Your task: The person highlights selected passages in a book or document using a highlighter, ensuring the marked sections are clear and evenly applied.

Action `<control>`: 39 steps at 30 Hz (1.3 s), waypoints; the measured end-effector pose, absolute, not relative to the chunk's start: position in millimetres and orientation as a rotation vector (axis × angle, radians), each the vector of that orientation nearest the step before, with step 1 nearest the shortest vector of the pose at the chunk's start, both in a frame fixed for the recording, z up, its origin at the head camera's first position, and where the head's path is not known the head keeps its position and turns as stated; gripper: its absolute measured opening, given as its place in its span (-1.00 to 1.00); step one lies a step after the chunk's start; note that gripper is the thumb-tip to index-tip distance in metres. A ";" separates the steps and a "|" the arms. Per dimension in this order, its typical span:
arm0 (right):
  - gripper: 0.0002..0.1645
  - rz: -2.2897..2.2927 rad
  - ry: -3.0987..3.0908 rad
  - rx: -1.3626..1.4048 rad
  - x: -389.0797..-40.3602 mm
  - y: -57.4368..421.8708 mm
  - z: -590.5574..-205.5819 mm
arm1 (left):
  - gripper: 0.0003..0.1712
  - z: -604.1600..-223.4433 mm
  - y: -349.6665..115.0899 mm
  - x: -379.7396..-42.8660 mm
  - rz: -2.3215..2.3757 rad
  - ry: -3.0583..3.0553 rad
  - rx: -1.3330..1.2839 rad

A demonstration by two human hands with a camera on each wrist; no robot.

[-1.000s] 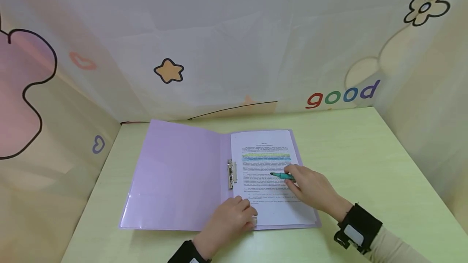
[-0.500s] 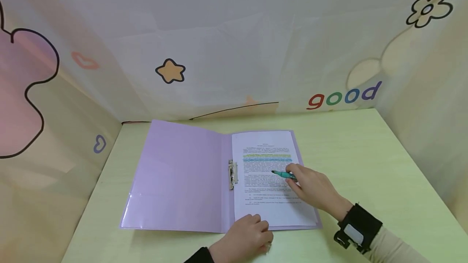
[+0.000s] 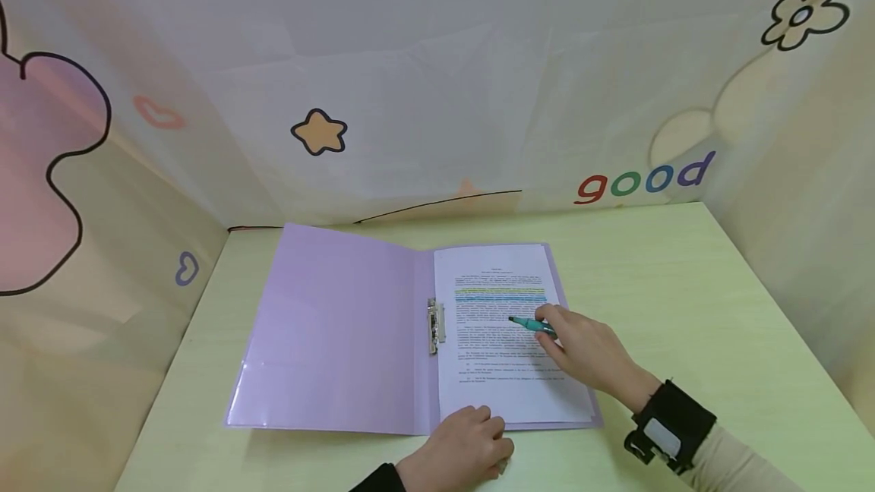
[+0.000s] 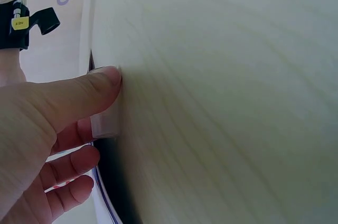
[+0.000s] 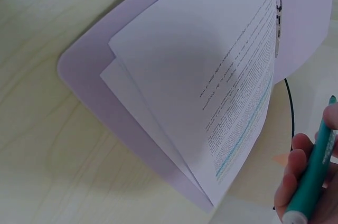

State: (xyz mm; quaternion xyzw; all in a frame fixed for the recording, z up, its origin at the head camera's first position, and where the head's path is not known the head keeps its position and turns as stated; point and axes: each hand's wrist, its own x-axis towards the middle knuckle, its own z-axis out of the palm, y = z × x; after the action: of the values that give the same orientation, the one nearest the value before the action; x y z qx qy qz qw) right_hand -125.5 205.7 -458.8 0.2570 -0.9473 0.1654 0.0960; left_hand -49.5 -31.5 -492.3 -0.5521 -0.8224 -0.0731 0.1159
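The left hand [image 3: 461, 448], pinching a small clear piece [image 4: 106, 123] (a cap, perhaps), has slid right along the folder [image 3: 328, 332], baring the page's [image 3: 506, 397] corner; the right hand [image 3: 589, 348] grips the marker [image 3: 529, 323] above the text [image 3: 502, 338], highlighting seemingly paused.

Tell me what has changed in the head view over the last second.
The left hand has moved right and nearer the person, from the paper's lower left corner to its bottom edge. I see nothing newly gripped or let go. The right hand still holds the green marker over the text; the purple folder lies open as before.
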 end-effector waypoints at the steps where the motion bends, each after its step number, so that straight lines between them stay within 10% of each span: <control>1: -0.71 0.491 -2.807 0.762 -125.7 205.7 -458.8 | -0.88 -492.2 -31.5 -49.4 -0.211 -2.407 -1.615; 39: -0.74 0.698 -2.884 0.607 -124.0 194.1 -456.6 | -0.75 -468.2 -60.7 -67.7 -0.262 -2.529 -1.320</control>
State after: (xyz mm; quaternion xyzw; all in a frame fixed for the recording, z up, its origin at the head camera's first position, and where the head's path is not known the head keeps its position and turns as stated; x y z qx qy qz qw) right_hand -124.0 194.1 -456.6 0.2001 -0.9507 0.2302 0.0566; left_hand -67.7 -60.7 -468.2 -0.4563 -0.8743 -0.0906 0.1382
